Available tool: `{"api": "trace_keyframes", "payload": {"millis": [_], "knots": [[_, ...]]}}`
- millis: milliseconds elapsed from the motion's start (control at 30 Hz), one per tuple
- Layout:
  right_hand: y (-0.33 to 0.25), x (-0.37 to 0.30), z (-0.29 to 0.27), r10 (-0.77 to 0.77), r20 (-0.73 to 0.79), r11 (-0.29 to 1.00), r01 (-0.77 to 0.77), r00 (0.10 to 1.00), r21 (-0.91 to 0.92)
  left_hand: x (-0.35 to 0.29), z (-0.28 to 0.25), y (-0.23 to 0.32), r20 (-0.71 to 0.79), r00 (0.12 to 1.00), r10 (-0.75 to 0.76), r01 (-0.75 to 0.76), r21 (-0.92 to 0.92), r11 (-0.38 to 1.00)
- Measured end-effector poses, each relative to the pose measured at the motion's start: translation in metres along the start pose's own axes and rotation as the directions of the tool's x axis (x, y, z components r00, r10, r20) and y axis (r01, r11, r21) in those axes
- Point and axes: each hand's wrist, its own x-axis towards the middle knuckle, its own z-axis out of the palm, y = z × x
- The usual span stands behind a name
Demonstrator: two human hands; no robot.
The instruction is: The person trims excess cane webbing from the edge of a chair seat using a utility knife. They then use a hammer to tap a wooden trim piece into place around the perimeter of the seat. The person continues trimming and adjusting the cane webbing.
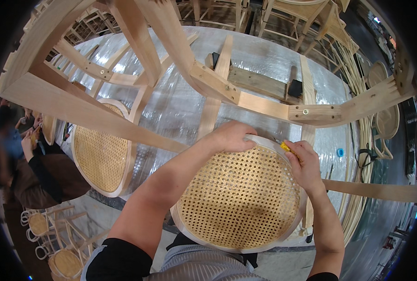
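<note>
A round chair seat with a pale wooden rim and a woven cane panel (239,201) lies tilted before me, its near edge close to my body. My left hand (234,136) rests at the far rim, fingers curled over the edge and thumb side against the cane. At the far right of the rim my right hand (306,165) is closed around a small yellow-handled tool (285,146). A thin dark tip shows beyond the handle, pointing toward the rim; its exact kind is too small to make out.
Upturned wooden chair frames (260,104) arch over the plastic-covered table (171,107). Another cane seat (100,154) stands at left, near a co-worker's dark sleeve (46,180). A small blue piece (340,152) lies at right, beside long cane strands (365,164).
</note>
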Motion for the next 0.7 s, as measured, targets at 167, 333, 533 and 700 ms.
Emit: {"api": "trace_keyframes", "payload": {"millis": [167,333,533,700], "knots": [[-0.003,0.001,-0.003,0.041,-0.045,0.999,-0.040,0.998,0.026,0.007,0.004,0.001,0.021,0.997,-0.079,0.078,0.053,0.996],[-0.005,0.001,-0.001,-0.018,-0.026,0.999,0.019,0.999,0.042,0.006,0.006,-0.020,-0.186,0.981,-0.049,0.016,-0.175,0.984],[-0.007,0.004,-0.007,0.025,0.050,1.000,-0.025,0.998,-0.001,0.004,0.004,-0.004,-0.057,0.998,-0.008,0.011,0.054,0.998],[-0.003,0.009,-0.012,-0.047,0.187,0.997,0.057,0.981,-0.046,0.004,0.010,-0.007,-0.257,0.958,-0.124,0.123,-0.019,0.992]]}}
